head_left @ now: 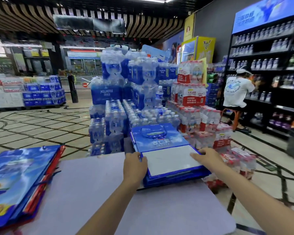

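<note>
Bag point(161, 145) between hands point(135, 165) point(205, 157), flat on table point(95, 187)

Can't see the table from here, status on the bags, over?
Left hand grips folded blue bag. Right hand flat on its white panel. Other bag pile off left, not blocking.
</note>
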The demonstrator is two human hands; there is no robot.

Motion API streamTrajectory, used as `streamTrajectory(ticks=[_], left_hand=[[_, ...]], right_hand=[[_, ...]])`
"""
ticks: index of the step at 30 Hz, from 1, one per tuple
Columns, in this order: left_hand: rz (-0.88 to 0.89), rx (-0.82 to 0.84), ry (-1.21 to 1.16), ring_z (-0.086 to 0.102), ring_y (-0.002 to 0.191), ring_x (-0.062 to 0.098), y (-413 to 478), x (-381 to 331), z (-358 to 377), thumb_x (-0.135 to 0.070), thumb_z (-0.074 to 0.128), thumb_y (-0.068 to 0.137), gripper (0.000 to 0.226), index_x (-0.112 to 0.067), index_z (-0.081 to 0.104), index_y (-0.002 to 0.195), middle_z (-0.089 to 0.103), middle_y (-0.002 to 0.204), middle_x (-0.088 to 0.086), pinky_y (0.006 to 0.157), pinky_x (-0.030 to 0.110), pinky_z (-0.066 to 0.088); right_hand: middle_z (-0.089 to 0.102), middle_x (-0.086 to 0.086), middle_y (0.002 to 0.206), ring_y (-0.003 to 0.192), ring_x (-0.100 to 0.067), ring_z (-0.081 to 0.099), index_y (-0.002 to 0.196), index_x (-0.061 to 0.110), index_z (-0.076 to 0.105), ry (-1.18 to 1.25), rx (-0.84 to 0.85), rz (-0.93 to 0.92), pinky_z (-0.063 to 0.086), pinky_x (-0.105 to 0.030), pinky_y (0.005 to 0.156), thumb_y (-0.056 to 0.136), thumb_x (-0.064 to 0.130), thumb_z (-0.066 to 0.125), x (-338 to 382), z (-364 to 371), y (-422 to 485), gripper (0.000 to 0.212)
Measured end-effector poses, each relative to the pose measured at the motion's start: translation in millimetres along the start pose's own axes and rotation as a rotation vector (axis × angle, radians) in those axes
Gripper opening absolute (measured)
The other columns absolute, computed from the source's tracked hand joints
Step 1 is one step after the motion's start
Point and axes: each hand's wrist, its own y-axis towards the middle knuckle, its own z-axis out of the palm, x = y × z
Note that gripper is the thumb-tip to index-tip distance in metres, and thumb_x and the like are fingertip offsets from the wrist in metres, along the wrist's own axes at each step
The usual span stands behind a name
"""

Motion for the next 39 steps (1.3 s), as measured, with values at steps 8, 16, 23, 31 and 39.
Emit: streamTrajectory(ticks=[8, 16, 23, 31, 39], left_hand=[[-0.079, 0.017, -0.05, 0.06, 0.081, 0.022, 1.2, 10.5, 5.3, -0.022, 0.048, 0.098, 0.025, -0.007, 0.065, 0.091, 0.064, 0.093, 0.005, 0.068, 0.031, 0.045], [-0.111, 0.053, -0.096, 0.05, 0.068, 0.017, 1.0, 9.8, -1.1, -0.02, 0.05, 0.096, 0.027, -0.002, 0.06, 0.08, 0.065, 0.082, 0.012, 0.062, 0.029, 0.037], [-0.031, 0.104, -0.079, 0.062, 0.091, 0.014, 8.5, 12.1, -77.1, -0.027, 0.05, 0.097, 0.015, -0.024, 0.063, 0.103, 0.064, 0.099, -0.007, 0.086, 0.038, 0.055], [-0.068, -0.24, 0.11, 0.063, 0.079, 0.013, -7.5, 81.5, -252.5, -0.016, 0.054, 0.089, 0.017, -0.027, 0.067, 0.087, 0.068, 0.089, -0.006, 0.06, 0.016, 0.043], [-0.386, -0.406, 0.576, 0.057, 0.108, 0.03, -46.7, 184.9, -367.3, -0.031, 0.054, 0.089, 0.029, -0.018, 0.063, 0.114, 0.065, 0.113, 0.008, 0.087, 0.035, 0.044]], right_hand=[[0.063, 0.003, 0.097, 0.084, -0.012, 0.059, 0.105, 0.017, 0.063, 0.178, -0.037, 0.024, 0.043, -0.027, 0.063, 0.092, 0.037, 0.064, -10.4, 19.9, -4.8, 0.024], [0.065, -0.001, 0.087, 0.078, -0.017, 0.061, 0.095, 0.009, 0.065, -0.125, -0.042, 0.025, 0.047, -0.03, 0.065, 0.094, 0.045, 0.057, -0.1, 19.3, -15.4, 0.037], [0.058, -0.008, 0.133, 0.124, -0.027, 0.05, 0.133, 0.01, 0.056, -0.172, -0.259, -0.393, 0.038, -0.037, 0.101, 0.096, 0.029, 0.056, 91.4, 47.9, -53.5, 0.042], [0.068, -0.005, 0.103, 0.095, -0.024, 0.061, 0.106, 0.009, 0.066, 0.074, 0.06, -0.68, 0.05, -0.036, 0.084, 0.096, 0.025, 0.052, 236.4, 188.7, -138.1, 0.024], [0.063, -0.007, 0.117, 0.108, -0.026, 0.056, 0.114, 0.009, 0.061, -0.031, 0.339, -0.729, 0.044, -0.035, 0.087, 0.096, 0.045, 0.05, 294.4, 303.8, -210.3, 0.042]])
